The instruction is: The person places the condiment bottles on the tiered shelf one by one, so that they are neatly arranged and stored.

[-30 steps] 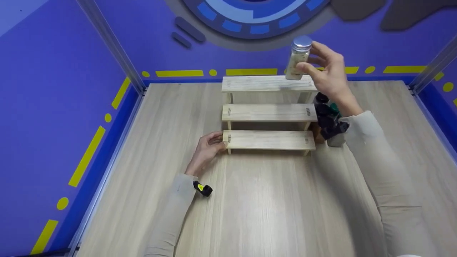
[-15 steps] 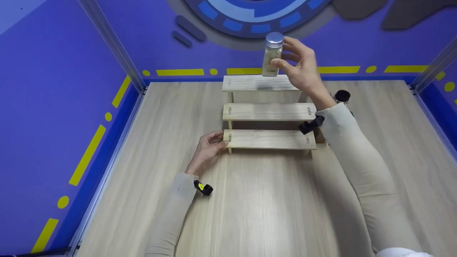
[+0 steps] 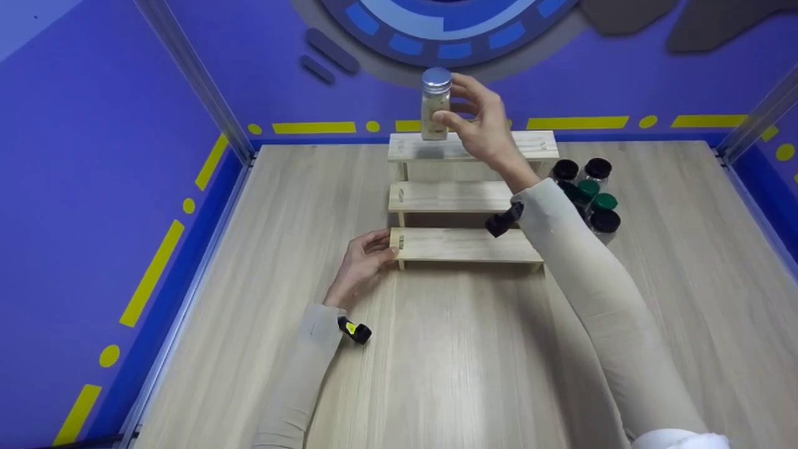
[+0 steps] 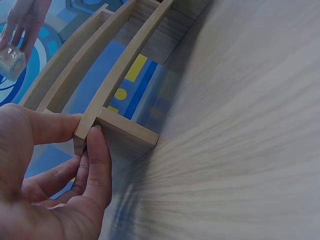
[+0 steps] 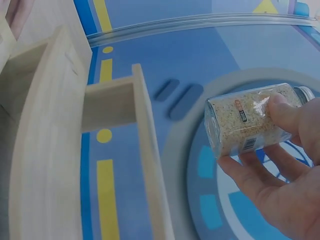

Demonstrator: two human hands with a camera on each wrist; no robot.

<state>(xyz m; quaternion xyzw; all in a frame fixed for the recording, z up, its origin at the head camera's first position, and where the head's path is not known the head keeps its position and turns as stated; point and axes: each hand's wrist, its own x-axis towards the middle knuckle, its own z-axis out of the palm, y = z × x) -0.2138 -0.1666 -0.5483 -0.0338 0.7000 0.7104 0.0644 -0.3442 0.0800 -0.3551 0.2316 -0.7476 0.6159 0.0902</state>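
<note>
A clear spice jar [image 3: 435, 112] with a silver screw lid is gripped by my right hand [image 3: 486, 128], upright and above the top step of a three-step wooden rack [image 3: 467, 245]. Pale flakes or granules fill the jar [image 5: 250, 120] in the right wrist view, where thumb and fingers close on its sides. At the rack's lowest step, my left hand [image 3: 361, 265] pinches the left end. The left wrist view shows the left thumb and fingers [image 4: 99, 165] on either side of that board's end [image 4: 87, 127].
Several jars with black and green lids [image 3: 588, 189] stand together at the rack's right side, partly hidden by the right sleeve [image 3: 580, 262]. Blue-purple wall panels [image 3: 81, 187] bound the wooden table [image 3: 461, 349] at the back and sides.
My right hand has carried the jar leftward above the rack's top step, dipping slightly at the end. More of the lidded jars show now. The left hand has stayed on the rack.
</note>
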